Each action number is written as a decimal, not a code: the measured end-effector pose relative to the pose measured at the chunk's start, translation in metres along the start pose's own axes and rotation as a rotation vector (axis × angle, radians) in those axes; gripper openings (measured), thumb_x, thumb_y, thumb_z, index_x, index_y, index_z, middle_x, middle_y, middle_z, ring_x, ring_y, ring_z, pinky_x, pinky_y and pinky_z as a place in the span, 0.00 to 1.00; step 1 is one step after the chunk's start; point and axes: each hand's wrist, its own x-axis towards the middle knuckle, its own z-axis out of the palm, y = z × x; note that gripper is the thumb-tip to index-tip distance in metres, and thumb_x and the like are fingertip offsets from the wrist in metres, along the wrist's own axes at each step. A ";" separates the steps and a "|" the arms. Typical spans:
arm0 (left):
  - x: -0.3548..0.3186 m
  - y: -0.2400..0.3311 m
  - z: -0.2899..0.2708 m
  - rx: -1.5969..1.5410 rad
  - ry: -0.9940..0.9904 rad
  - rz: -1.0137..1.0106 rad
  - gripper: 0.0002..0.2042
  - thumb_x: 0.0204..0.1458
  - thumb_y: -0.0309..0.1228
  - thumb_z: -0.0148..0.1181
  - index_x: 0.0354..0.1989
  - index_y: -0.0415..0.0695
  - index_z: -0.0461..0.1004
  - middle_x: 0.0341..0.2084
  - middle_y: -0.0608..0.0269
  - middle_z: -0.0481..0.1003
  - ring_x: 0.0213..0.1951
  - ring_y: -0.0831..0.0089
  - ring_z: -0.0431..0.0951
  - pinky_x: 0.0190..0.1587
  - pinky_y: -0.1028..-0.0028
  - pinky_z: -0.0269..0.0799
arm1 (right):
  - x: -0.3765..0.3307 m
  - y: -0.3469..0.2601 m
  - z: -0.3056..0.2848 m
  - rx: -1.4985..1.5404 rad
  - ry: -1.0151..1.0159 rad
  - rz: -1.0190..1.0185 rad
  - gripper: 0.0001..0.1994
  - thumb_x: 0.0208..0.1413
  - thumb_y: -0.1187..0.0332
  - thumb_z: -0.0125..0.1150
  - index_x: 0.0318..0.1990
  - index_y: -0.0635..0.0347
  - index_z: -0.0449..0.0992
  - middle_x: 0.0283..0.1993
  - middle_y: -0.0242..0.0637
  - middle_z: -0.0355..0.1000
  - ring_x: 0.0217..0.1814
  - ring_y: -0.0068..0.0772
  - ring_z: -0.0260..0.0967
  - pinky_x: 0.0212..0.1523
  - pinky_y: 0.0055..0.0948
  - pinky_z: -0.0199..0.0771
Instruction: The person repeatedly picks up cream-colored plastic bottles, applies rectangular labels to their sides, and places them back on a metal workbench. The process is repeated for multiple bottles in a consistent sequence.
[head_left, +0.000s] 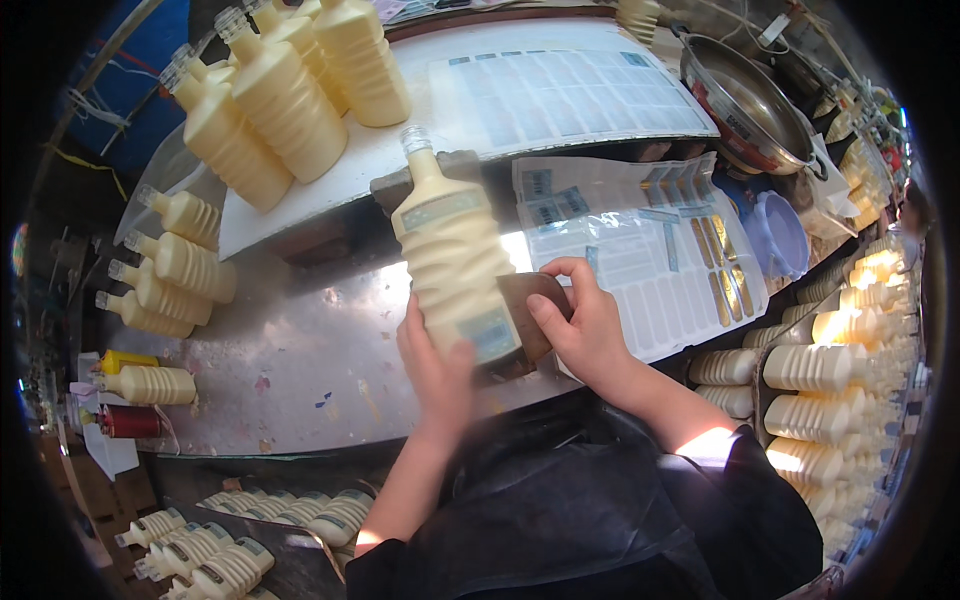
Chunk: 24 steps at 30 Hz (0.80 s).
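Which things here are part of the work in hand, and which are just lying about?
In hand:
left hand
right hand
ribbed bottle
brown block
sticker sheets

Lying about:
metal pan
purple bowl
red spool
yellow tube

We see a ribbed, matt cream plastic bottle [452, 262], glossy paper label sheets [640, 260], and a scuffed, shiny metal desk [300, 360].

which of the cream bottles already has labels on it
The cream bottle held in the left hand; it carries two pale blue labels, while those lying upper left look bare.
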 end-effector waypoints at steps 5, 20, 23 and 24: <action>-0.004 -0.003 -0.010 0.131 -0.060 0.139 0.47 0.57 0.47 0.66 0.76 0.32 0.49 0.66 0.42 0.60 0.68 0.51 0.61 0.71 0.59 0.54 | -0.007 -0.020 0.001 -0.106 -0.100 -0.153 0.18 0.62 0.66 0.66 0.56 0.57 0.69 0.31 0.44 0.81 0.31 0.35 0.81 0.34 0.30 0.76; 0.023 0.043 -0.022 0.455 0.092 0.699 0.34 0.34 0.37 0.84 0.52 0.43 0.75 0.50 0.55 0.76 0.52 0.54 0.76 0.58 0.56 0.70 | 0.038 -0.004 -0.023 0.514 -0.198 0.120 0.13 0.68 0.66 0.53 0.53 0.61 0.78 0.40 0.27 0.72 0.42 0.18 0.67 0.46 0.21 0.67; 0.020 0.025 -0.008 0.386 0.136 0.651 0.38 0.37 0.44 0.83 0.55 0.41 0.71 0.56 0.50 0.71 0.57 0.54 0.72 0.60 0.56 0.69 | 0.042 -0.009 -0.013 0.453 -0.284 0.173 0.19 0.71 0.59 0.54 0.58 0.64 0.78 0.36 0.28 0.72 0.38 0.18 0.67 0.41 0.21 0.68; 0.021 0.019 -0.009 0.367 0.104 0.633 0.39 0.49 0.49 0.76 0.62 0.38 0.66 0.62 0.47 0.66 0.63 0.56 0.68 0.64 0.58 0.66 | 0.049 0.003 -0.009 0.368 -0.290 0.133 0.21 0.71 0.57 0.55 0.59 0.64 0.77 0.37 0.28 0.73 0.37 0.17 0.67 0.40 0.22 0.68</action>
